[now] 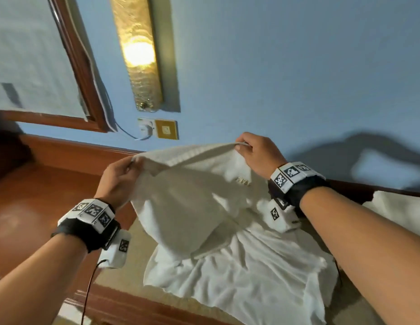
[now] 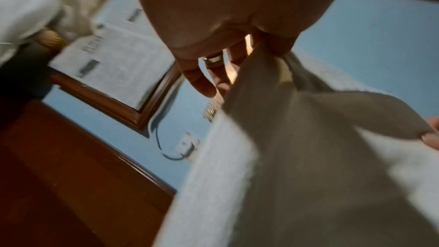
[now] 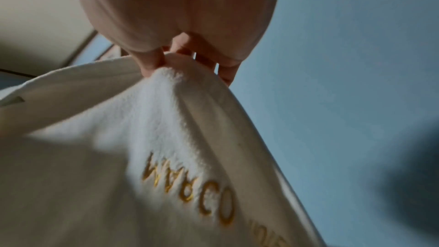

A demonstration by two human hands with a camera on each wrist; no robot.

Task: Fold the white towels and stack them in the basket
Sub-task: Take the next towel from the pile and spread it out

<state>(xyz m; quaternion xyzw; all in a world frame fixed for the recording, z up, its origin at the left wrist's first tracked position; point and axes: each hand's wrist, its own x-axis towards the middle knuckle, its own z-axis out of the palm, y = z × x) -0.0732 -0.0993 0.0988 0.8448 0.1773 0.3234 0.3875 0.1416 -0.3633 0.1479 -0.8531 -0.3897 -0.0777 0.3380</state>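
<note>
towel point(image 1: 192, 202) above towel pile point(image 1: 251, 277) | wall lamp point(image 1: 138, 52) behind-left

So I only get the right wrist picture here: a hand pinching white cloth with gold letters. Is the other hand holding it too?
Observer: Yes. The left hand pinches the other end of the raised towel, and the right hand holds its own end.
Operator: Is it hanging free?
Observer: No, its lower part sags onto more white cloth spread below.
Operator: Anything on the wall?
Observer: A lit gold wall lamp above a gold switch plate.
</note>
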